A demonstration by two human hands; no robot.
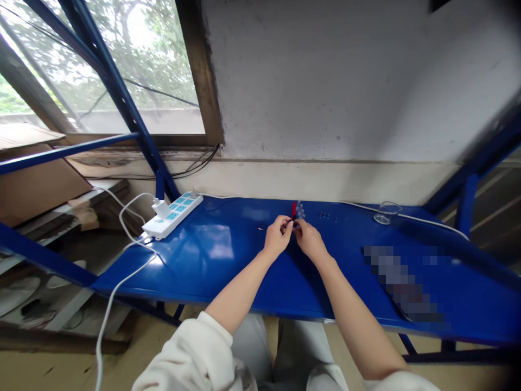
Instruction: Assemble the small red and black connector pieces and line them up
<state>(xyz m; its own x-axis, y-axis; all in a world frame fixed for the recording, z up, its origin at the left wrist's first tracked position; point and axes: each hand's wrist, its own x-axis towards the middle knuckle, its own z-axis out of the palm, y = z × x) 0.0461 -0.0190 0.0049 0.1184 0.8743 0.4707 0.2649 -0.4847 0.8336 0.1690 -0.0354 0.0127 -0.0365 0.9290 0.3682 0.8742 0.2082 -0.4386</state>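
Note:
My left hand (277,236) and my right hand (309,238) meet over the middle of a blue metal shelf (228,260), fingers pinched together. Between the fingertips sits a small item with a red part and a pale translucent part (296,210); it is too small to name. Both hands touch it. A few tiny dark pieces (328,216) lie on the shelf just right of the hands. My white sleeves show at the bottom of the view.
A white power strip (173,215) with teal sockets and a white plug lies at the shelf's left rear, its cable hanging off the front left. A small clear dish (385,215) stands at the right rear. Cardboard (36,179) leans at left. Blue frame bars cross both sides.

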